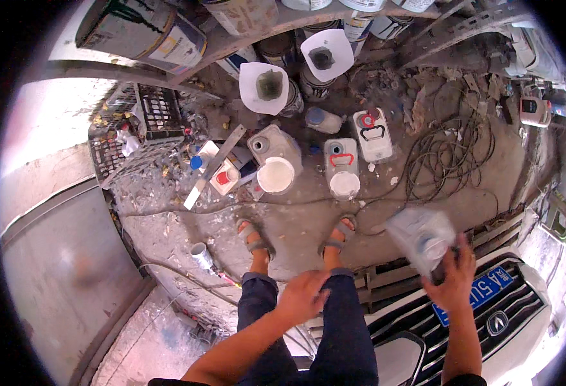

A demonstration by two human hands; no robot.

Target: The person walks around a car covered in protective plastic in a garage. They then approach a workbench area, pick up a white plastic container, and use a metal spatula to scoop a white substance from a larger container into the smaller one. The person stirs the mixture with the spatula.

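Out to the right, my right hand (453, 276) is closed around the near end of a whitish, see-through plastic jug (419, 233); motion blurs it and its contents cannot be made out. It is held above the ground by the car front. My left hand (301, 299) hovers over my knees, fingers loosely apart, nothing visible in it. Beyond my feet stand a jug with a red handle (342, 157), another with a black handle (374, 138) and a larger grey jug (276, 151). Round white lids (276, 175) lie against two of them.
A white car front (527, 289) with a dark grille fills the lower right. Coiled hose (447, 157) lies on the dirty floor. Two paper-topped cans (263, 88) stand below a shelf of paint buckets (148, 38). Left are a plastic crate (157, 109), a metal strip (215, 166) and a small can (200, 252).
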